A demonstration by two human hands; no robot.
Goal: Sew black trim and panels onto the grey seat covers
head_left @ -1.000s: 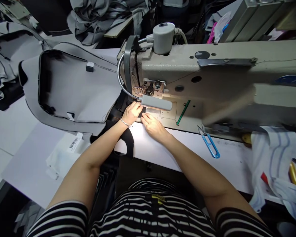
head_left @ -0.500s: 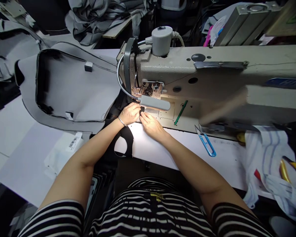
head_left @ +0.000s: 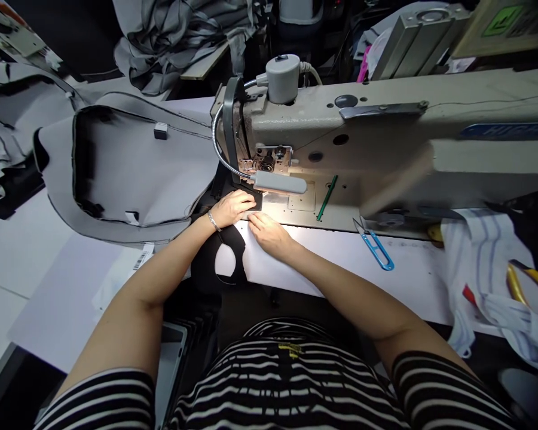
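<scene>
Black fabric lies under the left hand, the nearer of 2 bare hands at a sewing machine. Its dark edge shows just beyond the left fingertips, below a small lamp; a part with a round cut-out hangs on the wearer's side of the left wrist. The hand covers the middle, so whether this is 1 piece, and its full long axis, cannot be told; what shows runs from the fingertips back toward the wearer. The left fingers lie close together, pressed down on the fabric; any pinch is hidden. The right hand rests just beside, fingers together; whether they grip cloth cannot be told. Under the right wrist is a white tabletop. Right of that hand lie a green stick and blue snips; left of the left hand, a large gray fabric shell.
</scene>
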